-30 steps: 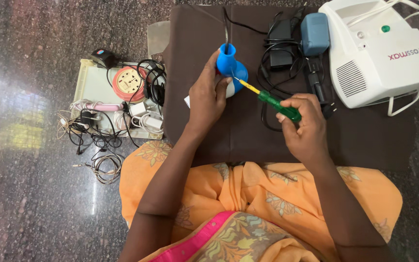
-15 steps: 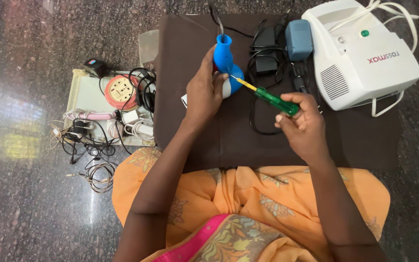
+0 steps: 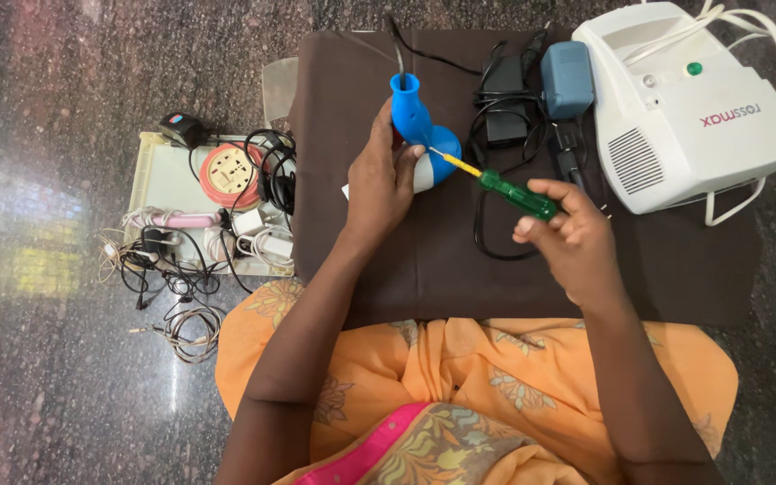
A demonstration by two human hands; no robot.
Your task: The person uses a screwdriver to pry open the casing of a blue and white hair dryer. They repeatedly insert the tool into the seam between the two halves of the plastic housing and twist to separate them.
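Hands at work over a brown cloth [image 3: 496, 269] spread on a dark stone floor [image 3: 65, 377]: the left hand [image 3: 383, 184] is wrapped around a blue device [image 3: 419, 126], fingers curled tight on its body, holding it upright above the cloth. The right hand [image 3: 572, 238] is closed on the green handle of a screwdriver [image 3: 505, 190], its tip touching the device's rounded base. A white machine [image 3: 689, 108] with a green button sits at right. A cream tray [image 3: 168, 184] of cables and chargers lies left.
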